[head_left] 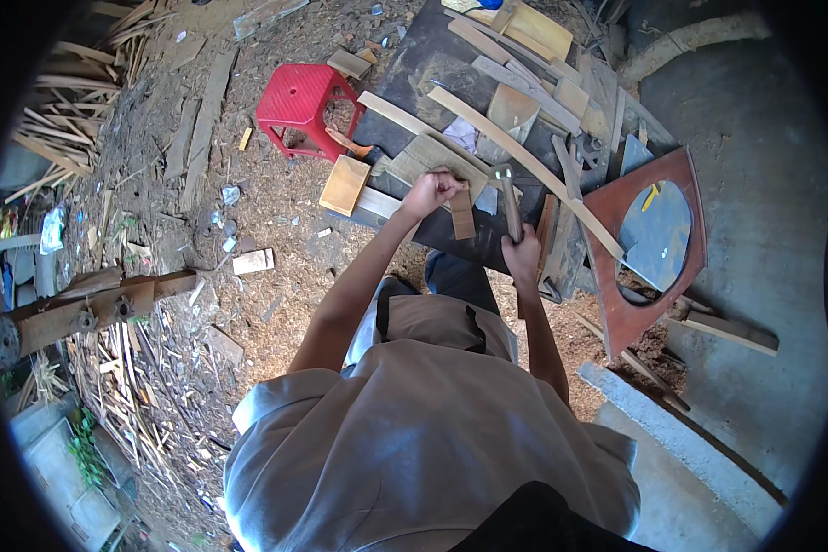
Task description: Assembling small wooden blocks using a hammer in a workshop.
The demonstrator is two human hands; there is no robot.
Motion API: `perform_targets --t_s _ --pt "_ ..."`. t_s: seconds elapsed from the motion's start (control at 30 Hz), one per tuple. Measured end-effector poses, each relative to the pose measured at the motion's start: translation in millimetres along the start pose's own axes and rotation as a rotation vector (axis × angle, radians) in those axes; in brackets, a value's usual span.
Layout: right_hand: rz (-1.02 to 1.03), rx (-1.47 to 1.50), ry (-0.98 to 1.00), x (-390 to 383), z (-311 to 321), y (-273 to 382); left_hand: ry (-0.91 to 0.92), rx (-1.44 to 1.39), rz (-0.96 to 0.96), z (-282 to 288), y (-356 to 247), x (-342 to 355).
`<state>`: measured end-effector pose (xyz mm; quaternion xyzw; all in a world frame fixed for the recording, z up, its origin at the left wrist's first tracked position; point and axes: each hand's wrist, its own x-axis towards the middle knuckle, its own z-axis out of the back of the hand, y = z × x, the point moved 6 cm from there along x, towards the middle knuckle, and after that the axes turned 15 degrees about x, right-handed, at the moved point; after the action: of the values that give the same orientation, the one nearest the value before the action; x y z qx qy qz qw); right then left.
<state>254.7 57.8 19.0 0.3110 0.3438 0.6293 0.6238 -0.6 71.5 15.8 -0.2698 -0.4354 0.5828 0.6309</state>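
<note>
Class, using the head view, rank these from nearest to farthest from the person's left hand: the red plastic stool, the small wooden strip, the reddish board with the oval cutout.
1. Small wooden strip: right beside the left hand.
2. Red plastic stool: off to the left, on the sawdust.
3. Reddish board with the oval cutout: far right, beyond the right hand and its hammer.
</note>
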Motion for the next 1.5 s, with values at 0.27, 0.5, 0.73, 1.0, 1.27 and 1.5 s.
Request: perform_targets --t_s 0.27,0.5,0.73,1.0,1.27,1.5 --pt "-0.07 0.261 0.293 -40.9 3.4 50.9 0.008 0.066 -0.017 -4.2 5.1 0.0" --pt "0.089 0.274 0.234 -49.4 -4.1 74.4 0.07 0.016 -0.018 -5.5 6.9 4.1" --pt "-0.086 0.319 0.257 -33.0 -28.0 45.8 0.034 -0.006 0.0 -4.1 10.1 1.5" --pt "0.038 0.28 0.225 -34.9 -15.5 68.1 0.082 -0.009 0.022 -1.3 6.7 3.5" --pt "-0.022 0.324 0.224 -35.0 -13.8 78.5 0.149 -0.043 0.089 -9.1 14.1 5.1" --pt "-0.042 0.258 0.235 -33.7 -16.0 69.1 0.175 -0.014 0.133 -11.2 19.8 7.9"
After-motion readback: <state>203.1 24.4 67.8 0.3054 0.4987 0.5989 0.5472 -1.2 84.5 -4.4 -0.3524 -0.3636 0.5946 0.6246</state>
